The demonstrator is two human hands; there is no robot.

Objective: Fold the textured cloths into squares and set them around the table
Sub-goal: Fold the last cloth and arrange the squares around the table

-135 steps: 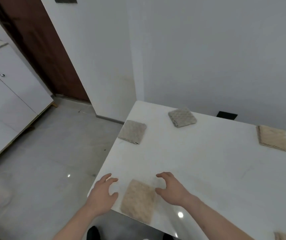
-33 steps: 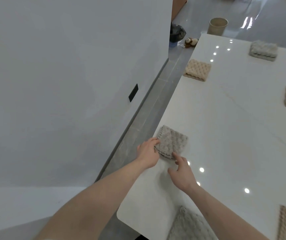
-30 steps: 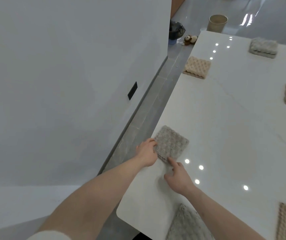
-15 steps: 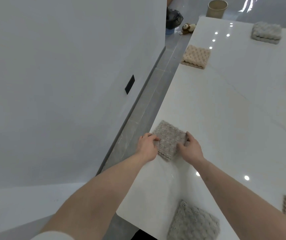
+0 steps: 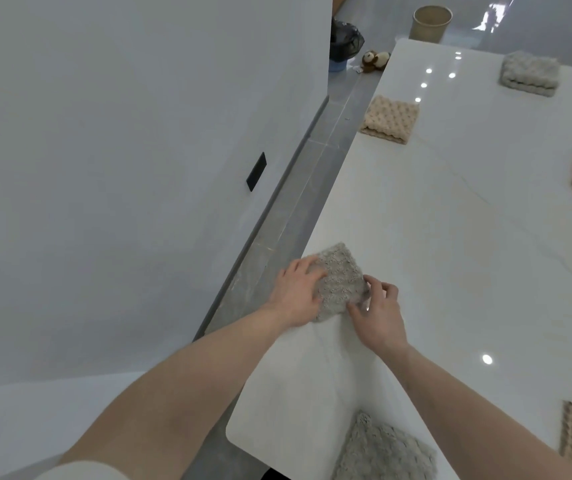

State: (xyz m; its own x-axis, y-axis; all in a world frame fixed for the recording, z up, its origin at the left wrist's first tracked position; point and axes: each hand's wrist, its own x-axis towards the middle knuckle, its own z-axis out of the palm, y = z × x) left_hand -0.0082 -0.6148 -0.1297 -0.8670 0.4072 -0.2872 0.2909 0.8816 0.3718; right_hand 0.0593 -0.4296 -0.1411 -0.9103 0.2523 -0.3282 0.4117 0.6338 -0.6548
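Both hands grip small grey bubble-textured folded cloth (image 5: 341, 284) at glossy white bench (image 5: 450, 237) edge: left hand (image 5: 296, 294) over near-left side, right hand (image 5: 378, 311) pinching right corner. Risk: uneven tug unfolds layers, or cloth slides off edge.

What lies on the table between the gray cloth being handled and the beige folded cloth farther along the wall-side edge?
Head view: only bare white tabletop between gray cloth and beige cloth.

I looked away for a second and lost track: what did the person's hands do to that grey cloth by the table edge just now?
The right hand moved from the near edge of the grey cloth to its right side and now pinches that corner. The left hand stayed on the cloth's left side. The cloth looks slightly bunched between the hands. The other folded cloths, such as the beige cloth, lie where they were on the table.
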